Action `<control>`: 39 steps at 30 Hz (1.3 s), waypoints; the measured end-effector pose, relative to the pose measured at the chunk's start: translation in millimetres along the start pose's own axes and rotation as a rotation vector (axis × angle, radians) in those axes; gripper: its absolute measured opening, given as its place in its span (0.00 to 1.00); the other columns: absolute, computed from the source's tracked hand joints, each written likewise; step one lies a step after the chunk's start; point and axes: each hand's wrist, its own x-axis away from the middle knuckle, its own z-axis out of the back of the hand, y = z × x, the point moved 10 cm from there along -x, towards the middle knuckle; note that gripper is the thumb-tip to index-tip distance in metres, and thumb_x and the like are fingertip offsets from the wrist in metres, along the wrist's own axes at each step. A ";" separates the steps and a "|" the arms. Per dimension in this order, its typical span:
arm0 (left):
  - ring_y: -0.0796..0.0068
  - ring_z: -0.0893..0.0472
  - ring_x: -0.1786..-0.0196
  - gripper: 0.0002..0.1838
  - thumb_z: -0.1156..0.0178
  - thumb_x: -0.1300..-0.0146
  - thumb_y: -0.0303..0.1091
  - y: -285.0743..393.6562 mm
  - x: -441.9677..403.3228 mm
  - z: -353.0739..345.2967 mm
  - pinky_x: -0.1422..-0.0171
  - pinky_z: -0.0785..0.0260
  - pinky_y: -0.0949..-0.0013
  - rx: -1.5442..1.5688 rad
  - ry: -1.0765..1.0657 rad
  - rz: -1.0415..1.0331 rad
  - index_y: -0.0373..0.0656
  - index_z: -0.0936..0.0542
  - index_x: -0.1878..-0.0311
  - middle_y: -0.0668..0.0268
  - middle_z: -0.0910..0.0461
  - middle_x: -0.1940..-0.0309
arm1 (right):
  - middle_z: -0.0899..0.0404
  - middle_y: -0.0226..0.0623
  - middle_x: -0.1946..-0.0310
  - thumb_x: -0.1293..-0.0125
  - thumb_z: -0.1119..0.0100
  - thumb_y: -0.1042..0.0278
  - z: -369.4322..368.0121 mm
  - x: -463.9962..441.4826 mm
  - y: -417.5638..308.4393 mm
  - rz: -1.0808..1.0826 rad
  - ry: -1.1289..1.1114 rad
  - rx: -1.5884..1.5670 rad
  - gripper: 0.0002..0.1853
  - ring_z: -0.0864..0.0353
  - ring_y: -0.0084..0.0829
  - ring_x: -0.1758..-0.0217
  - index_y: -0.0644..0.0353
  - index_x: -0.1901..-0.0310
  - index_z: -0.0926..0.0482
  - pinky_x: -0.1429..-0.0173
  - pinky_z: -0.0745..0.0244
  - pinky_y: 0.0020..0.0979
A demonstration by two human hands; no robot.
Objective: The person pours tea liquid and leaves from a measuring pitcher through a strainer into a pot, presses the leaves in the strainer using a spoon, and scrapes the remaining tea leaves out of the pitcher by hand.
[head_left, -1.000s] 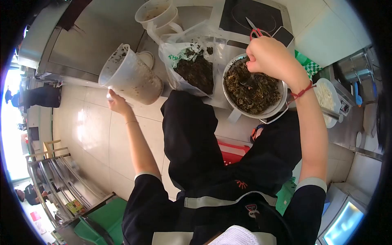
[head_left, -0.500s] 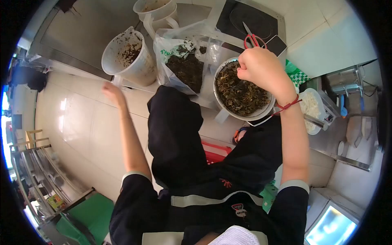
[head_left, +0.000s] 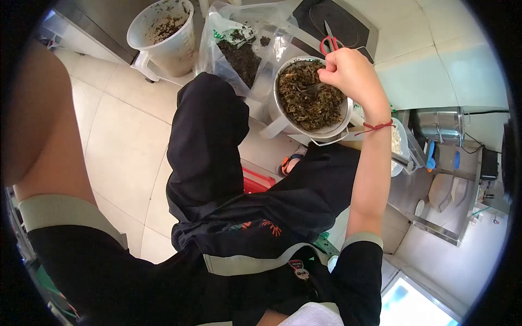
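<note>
My right hand (head_left: 350,73) is closed in a fist over a sieve of wet, dark leaves (head_left: 307,103); whatever it grips is mostly hidden, though something thin and shiny shows among the leaves below. The sieve rests in a pale pitcher with a white handle (head_left: 273,128). Beside it lies an open plastic bag (head_left: 209,57) holding a dark clump (head_left: 239,61). A stained translucent pitcher (head_left: 178,54) stands upright left of the bag. My left forearm rises at the left edge, with its hand outside the frame.
Red-handled scissors (head_left: 329,42) lie by a dark cooktop (head_left: 342,24) behind my right hand. To the right are a white tub (head_left: 399,145) and a steel pot (head_left: 439,124). A red plastic item (head_left: 256,180) is on the floor between my legs.
My left hand has let go of the translucent pitcher, now upright by the bag, and has left the view as the arm came up close. My right hand stays over the leaves.
</note>
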 end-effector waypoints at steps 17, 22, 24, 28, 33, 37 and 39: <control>0.64 0.31 0.46 0.24 0.64 0.32 0.46 -25.7 13.7 -17.4 0.36 0.44 0.63 -0.033 0.031 0.101 0.34 0.32 0.46 0.54 0.29 0.50 | 0.27 0.45 0.84 0.59 0.39 0.64 -3.7 -0.6 9.2 0.076 -0.003 -0.057 0.10 0.26 0.43 0.77 0.61 0.84 0.25 0.71 0.31 0.37; 0.64 0.30 0.47 0.24 0.63 0.33 0.46 -32.3 20.7 -7.6 0.37 0.44 0.63 -0.036 0.068 0.124 0.34 0.32 0.47 0.54 0.29 0.52 | 0.29 0.44 0.87 0.58 0.39 0.64 -0.2 8.9 6.9 0.022 0.066 -0.044 0.11 0.28 0.43 0.81 0.62 0.84 0.27 0.73 0.33 0.36; 0.64 0.30 0.47 0.24 0.63 0.33 0.46 -35.5 18.8 -5.5 0.37 0.43 0.63 -0.016 0.085 0.119 0.34 0.32 0.47 0.54 0.28 0.52 | 0.27 0.41 0.87 0.55 0.38 0.64 4.4 19.7 19.4 -0.005 0.071 -0.087 0.12 0.27 0.35 0.83 0.63 0.84 0.26 0.74 0.34 0.32; 0.64 0.29 0.48 0.24 0.63 0.33 0.45 -36.3 22.3 20.7 0.37 0.43 0.63 0.027 0.196 0.105 0.34 0.32 0.48 0.54 0.28 0.53 | 0.25 0.32 0.87 0.47 0.37 0.65 23.6 41.9 54.3 -0.072 0.166 -0.409 0.15 0.31 0.15 0.83 0.64 0.84 0.27 0.78 0.40 0.21; 0.64 0.29 0.49 0.24 0.63 0.33 0.45 -15.5 31.5 78.0 0.38 0.43 0.63 0.182 0.473 0.017 0.34 0.31 0.49 0.54 0.27 0.55 | 0.24 0.28 0.85 0.45 0.36 0.66 45.3 68.1 89.8 -0.262 0.141 -0.646 0.16 0.33 0.12 0.82 0.59 0.85 0.29 0.79 0.45 0.18; 0.64 0.28 0.50 0.24 0.63 0.34 0.45 48.2 63.6 123.9 0.38 0.42 0.62 0.483 0.730 -0.200 0.34 0.31 0.49 0.54 0.26 0.56 | 0.25 0.27 0.86 0.45 0.36 0.66 58.1 74.7 112.9 -0.325 0.143 -0.656 0.15 0.34 0.12 0.82 0.58 0.85 0.29 0.79 0.46 0.17; 0.64 0.28 0.51 0.23 0.63 0.34 0.45 85.3 68.8 105.3 0.39 0.42 0.62 0.702 0.660 -0.292 0.34 0.31 0.50 0.54 0.26 0.56 | 0.24 0.28 0.86 0.46 0.36 0.65 61.6 75.0 129.8 -0.322 0.162 -0.654 0.16 0.35 0.12 0.83 0.58 0.85 0.29 0.80 0.46 0.17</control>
